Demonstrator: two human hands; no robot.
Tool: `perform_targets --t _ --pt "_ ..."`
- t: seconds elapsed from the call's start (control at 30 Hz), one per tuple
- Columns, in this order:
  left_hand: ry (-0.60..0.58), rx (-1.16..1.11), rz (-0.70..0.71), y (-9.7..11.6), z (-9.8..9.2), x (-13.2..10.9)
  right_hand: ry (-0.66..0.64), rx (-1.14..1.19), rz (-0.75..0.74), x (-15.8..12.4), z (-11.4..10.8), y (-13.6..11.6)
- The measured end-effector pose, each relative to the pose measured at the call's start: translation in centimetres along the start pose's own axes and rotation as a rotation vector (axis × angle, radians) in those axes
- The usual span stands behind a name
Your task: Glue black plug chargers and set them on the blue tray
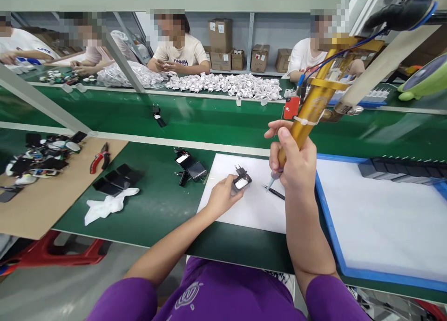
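Observation:
My left hand (221,196) is closed on a small black charger plug (241,179) with a white face, holding it down on a white sheet (254,209). My right hand (295,160) is wrapped round a gold-coloured powered screwdriver (316,102) that hangs from above by cables. Its tip (269,186) points down just to the right of the plug, a little apart from it. A thin black stick (275,193) lies on the sheet under the tip.
Black parts (190,167) lie left of the sheet, with a white rag (106,205), red pliers (99,158) and more parts on cardboard (42,204). A blue-edged tray (380,218) with black pieces is at right. Across the green belt (209,121), several people sit behind a heap of white plugs (226,84).

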State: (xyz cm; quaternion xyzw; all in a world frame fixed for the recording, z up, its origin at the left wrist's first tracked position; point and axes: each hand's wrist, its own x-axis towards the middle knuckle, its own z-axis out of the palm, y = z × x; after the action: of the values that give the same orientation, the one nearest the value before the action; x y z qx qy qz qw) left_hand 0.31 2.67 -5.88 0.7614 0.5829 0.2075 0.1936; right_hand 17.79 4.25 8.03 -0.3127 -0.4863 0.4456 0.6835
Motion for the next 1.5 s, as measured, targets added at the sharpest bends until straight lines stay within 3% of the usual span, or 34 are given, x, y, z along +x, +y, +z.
perform_targets --t 0.13,0.33,0.67,0.97,1.17,1.33,1.5 --pt "-0.090 -0.213 0.049 2.0 -1.1 -1.0 -0.020 -0.009 -0.003 -0.2 0.2 0.0" --pt "-0.043 -0.330 0.097 5.2 -2.6 -2.3 -0.005 -0.029 -0.004 -0.3 0.3 -0.3" --pt "0.007 -0.321 0.102 6.3 -3.5 -2.8 0.017 -0.027 -0.036 -0.1 0.2 0.0" --pt "-0.043 -0.410 0.009 6.5 -1.5 -2.3 0.023 -0.055 -0.028 -0.4 0.4 -0.1" --pt "0.007 -0.529 0.076 7.9 0.4 -2.0 0.024 -0.063 -0.035 -0.7 0.8 -0.1" --pt "0.076 -0.593 0.096 8.5 0.7 -1.7 -0.002 0.005 -0.037 -0.9 0.8 -0.2" --pt "0.059 -0.563 0.094 8.0 0.7 -1.7 -0.002 -0.040 -0.035 -0.9 0.8 -0.3"
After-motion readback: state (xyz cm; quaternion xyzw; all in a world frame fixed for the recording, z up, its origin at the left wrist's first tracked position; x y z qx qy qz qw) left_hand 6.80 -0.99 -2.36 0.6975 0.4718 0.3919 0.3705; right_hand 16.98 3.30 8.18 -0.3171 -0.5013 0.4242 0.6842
